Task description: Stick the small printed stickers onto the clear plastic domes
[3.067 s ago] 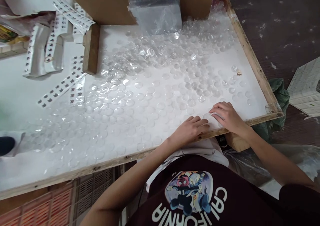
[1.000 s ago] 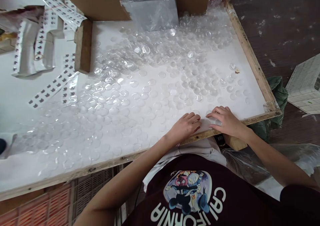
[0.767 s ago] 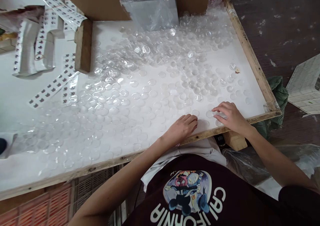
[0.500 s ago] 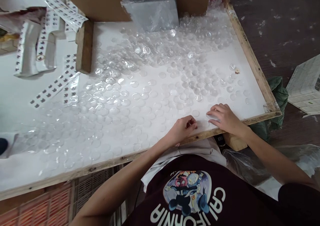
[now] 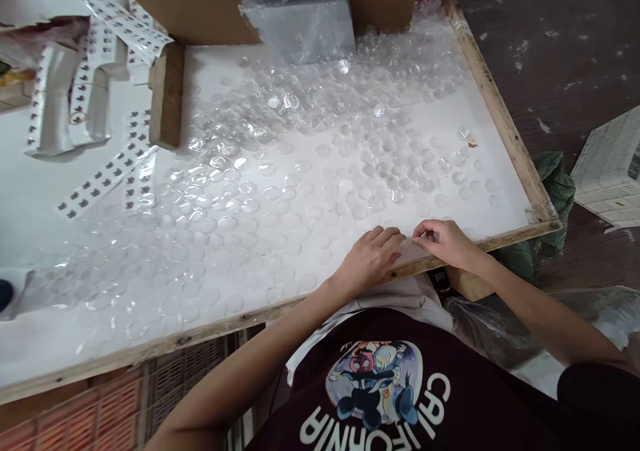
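My left hand [image 5: 373, 256] rests at the near edge of the white tabletop [image 5: 500, 168], palm down, its fingers stretched out to the right. Just right of its fingertips, my right hand [image 5: 447, 243] has thumb and index finger pinched together. Whatever lies in that pinch is too small and pale to make out. Many clear, round, flat plastic discs [image 5: 250, 206] are spread over the table ahead of and left of both hands. A few single discs [image 5: 441, 200] lie close beyond my right hand.
Wooden strips [image 5: 500, 108] edge the table. At the back, a plastic-wrapped stack [image 5: 305, 28] leans against a cardboard box [image 5: 210, 8]. A wooden block [image 5: 167, 98] and printed sticker strips [image 5: 107, 174] lie left. A green bag [image 5: 557, 188] hangs off the right corner.
My left hand's curled fingers have straightened out to the right. My right hand's spread fingers have drawn into a pinch, and the two hands' fingertips are closer together.
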Demonstrator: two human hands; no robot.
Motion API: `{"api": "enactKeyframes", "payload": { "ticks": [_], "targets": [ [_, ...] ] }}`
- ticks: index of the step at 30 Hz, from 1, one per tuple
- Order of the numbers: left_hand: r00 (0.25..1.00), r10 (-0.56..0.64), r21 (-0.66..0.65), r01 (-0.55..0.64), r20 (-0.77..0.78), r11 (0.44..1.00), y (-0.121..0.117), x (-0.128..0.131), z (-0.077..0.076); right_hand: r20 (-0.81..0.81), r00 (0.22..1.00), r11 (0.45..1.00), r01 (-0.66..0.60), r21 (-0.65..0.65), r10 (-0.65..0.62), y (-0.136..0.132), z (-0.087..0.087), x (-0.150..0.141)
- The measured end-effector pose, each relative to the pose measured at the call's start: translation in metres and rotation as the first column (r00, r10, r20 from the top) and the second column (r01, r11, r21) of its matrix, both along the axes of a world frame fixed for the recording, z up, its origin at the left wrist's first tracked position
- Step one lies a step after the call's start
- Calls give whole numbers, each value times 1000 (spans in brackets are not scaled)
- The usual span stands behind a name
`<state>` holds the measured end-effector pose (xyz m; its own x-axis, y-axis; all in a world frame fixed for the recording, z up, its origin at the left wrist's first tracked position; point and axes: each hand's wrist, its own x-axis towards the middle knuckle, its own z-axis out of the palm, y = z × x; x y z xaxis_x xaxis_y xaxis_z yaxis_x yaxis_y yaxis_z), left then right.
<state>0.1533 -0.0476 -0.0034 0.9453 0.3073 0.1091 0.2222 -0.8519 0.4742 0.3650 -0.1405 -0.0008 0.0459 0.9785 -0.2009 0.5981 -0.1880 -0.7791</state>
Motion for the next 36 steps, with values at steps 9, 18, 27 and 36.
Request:
{"api": "enactKeyframes", "payload": {
  "ticks": [9,18,27,36],
  "targets": [
    [998,53,70,-56,38,996,4,18,-10,300,951,963,-4,271,-80,11,-12,13],
    [930,368,152,-365,7,919,58,3,-21,436,899,957,-93,273,-37,23,-20,6],
    [957,289,31,-290,22,957,62,26,-21,466,885,957,-145,253,11,67,-21,-8],
    [913,401,-336,-358,69,872,69,19,-16,160,982,976,71,204,-105,46,-22,15]
  ]
}}
